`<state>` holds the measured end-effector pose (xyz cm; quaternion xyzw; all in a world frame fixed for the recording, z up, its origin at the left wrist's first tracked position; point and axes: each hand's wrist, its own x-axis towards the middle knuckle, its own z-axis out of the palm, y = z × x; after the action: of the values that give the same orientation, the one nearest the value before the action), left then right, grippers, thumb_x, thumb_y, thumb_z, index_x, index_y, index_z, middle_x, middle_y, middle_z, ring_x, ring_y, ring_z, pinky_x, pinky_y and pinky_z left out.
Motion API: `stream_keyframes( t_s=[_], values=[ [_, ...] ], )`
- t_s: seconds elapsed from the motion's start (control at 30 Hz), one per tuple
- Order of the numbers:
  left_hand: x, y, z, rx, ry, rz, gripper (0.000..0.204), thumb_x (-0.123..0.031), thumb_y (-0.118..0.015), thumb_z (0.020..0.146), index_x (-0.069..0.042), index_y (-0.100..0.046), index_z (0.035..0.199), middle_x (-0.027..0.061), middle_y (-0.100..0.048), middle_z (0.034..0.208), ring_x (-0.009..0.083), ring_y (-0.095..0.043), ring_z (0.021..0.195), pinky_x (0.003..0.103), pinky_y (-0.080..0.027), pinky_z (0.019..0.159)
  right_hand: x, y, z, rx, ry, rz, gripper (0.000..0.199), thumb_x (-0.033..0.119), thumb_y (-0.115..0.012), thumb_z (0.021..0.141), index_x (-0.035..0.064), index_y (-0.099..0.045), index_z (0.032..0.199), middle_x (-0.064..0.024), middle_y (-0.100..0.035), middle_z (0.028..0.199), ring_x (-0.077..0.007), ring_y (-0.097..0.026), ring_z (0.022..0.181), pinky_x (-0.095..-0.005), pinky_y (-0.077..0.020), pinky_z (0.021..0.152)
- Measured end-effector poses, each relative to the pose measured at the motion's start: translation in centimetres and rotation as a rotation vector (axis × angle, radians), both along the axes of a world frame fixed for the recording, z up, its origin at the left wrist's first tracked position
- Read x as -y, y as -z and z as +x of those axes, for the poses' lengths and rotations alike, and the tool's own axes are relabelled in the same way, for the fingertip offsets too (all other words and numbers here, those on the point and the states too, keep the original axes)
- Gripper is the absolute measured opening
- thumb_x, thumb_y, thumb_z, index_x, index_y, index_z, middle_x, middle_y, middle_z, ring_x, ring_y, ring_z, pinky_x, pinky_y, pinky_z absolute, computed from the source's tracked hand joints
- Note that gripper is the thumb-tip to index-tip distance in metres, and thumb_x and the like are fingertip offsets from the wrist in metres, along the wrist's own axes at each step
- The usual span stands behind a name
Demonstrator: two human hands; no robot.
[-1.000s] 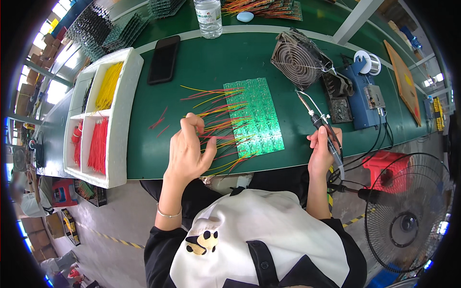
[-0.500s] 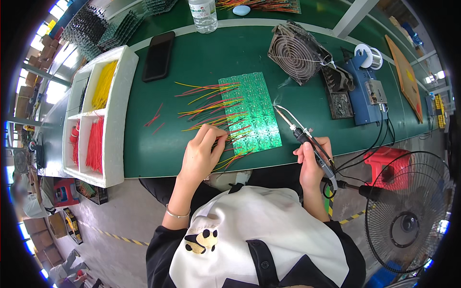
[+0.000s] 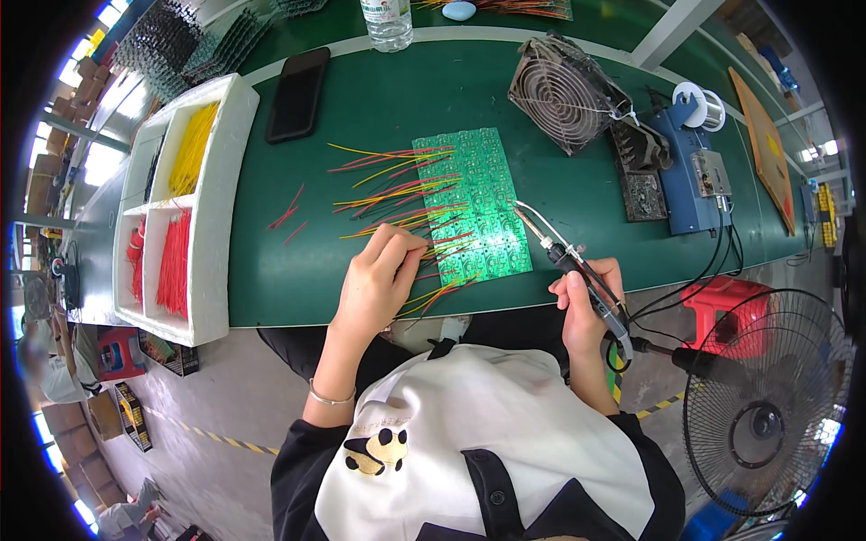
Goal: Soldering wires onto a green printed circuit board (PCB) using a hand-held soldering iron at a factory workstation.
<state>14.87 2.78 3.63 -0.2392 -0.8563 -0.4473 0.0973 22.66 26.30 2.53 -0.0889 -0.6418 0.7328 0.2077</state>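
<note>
Long green workbench (image 3: pixel 379 108) runs left to right, the person seated at its near edge. Big standing fan (image 3: pixel 767 406) sits on the floor at near right, off the bench. White foam tray (image 3: pixel 221 180) on the bench's left side holds yellow wires in the far compartment and red wires in the near one. Small metal-grille fan (image 3: pixel 564 90) stands tilted at far right of centre, with a blue soldering station (image 3: pixel 690 176) just right of it and a solder spool (image 3: pixel 702 104) at the station's far end. Black phone (image 3: pixel 298 81) lies flat, far left of centre; clear bottle (image 3: pixel 386 22) stands beyond it.

Green circuit board (image 3: pixel 474 203) lies flat mid-bench, with red, yellow and orange wire leads (image 3: pixel 388 194) fanning out from its left edge. Left hand (image 3: pixel 379 279) rests at the board's near-left corner, fingers pinched closed on the wire leads there, touching the board edge. Right hand (image 3: pixel 586 302) is clenched around a soldering iron (image 3: pixel 577 266) near the bench's near edge, right of the board; the iron's tip points far-left and reaches the board's right edge, though contact can't be told. A few loose red wire bits (image 3: pixel 287 216) lie between tray and board.
</note>
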Motion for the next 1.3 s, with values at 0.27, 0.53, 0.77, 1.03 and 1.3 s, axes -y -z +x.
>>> stream_keyframes(
  t_s=[0.27, 0.53, 0.77, 1.03, 1.3],
  values=[
    [0.08, -0.18, 0.03, -0.028, -0.009, -0.018, 0.008, 0.004, -0.061, 0.077, 0.000, -0.057, 0.083, 0.0095, -0.055, 0.082, 0.0272, -0.059, 0.069, 0.035, -0.049, 0.056, -0.03, 0.06, 0.44, 0.005, -0.061, -0.008, 0.016, 0.003, -0.060, 0.081, -0.0009, -0.045, 0.086, -0.0089, -0.057, 0.065, -0.0088, -0.054, 0.053, -0.0212, -0.0447, 0.050],
    [0.06, 0.01, -0.18, -0.041, -0.020, -0.012, 0.008, 0.004, -0.061, 0.077, 0.000, -0.059, 0.084, 0.0092, -0.054, 0.081, 0.0266, -0.059, 0.068, 0.034, -0.048, 0.055, -0.08, 0.20, 0.61, 0.032, -0.132, 0.024, 0.022, 0.010, -0.064, 0.079, 0.0004, -0.045, 0.082, -0.0086, -0.059, 0.065, -0.0088, -0.057, 0.056, -0.0206, -0.0470, 0.053],
    [-0.02, 0.22, -0.53, -0.032, -0.051, 0.028, 0.005, 0.004, -0.061, 0.077, 0.001, -0.060, 0.081, 0.0089, -0.056, 0.079, 0.0249, -0.059, 0.066, 0.033, -0.047, 0.056, -0.15, 0.10, 0.61, 0.077, -0.145, 0.043, 0.022, 0.011, -0.065, 0.079, 0.0005, -0.046, 0.081, -0.0089, -0.060, 0.067, -0.0087, -0.058, 0.057, -0.0208, -0.0471, 0.054],
    [0.00, 0.19, -0.39, -0.002, -0.066, 0.048, 0.005, 0.004, -0.061, 0.077, 0.001, -0.061, 0.081, 0.0089, -0.057, 0.079, 0.0244, -0.059, 0.067, 0.032, -0.047, 0.058, 0.17, -0.18, 0.42, 0.059, -0.151, 0.148, 0.019, 0.009, -0.060, 0.081, 0.0022, -0.042, 0.080, -0.0058, -0.051, 0.059, -0.0081, -0.049, 0.050, -0.0231, -0.0463, 0.051],
    [0.10, 0.26, -0.40, 0.011, -0.060, 0.042, 0.005, 0.003, -0.061, 0.077, 0.001, -0.061, 0.081, 0.0087, -0.057, 0.079, 0.0239, -0.059, 0.067, 0.032, -0.047, 0.057, -0.03, 0.02, 0.52, 0.060, -0.161, 0.136, 0.021, 0.010, -0.062, 0.080, 0.0013, -0.044, 0.080, -0.0077, -0.055, 0.063, -0.0088, -0.053, 0.054, -0.0222, -0.0464, 0.053]
  ],
)
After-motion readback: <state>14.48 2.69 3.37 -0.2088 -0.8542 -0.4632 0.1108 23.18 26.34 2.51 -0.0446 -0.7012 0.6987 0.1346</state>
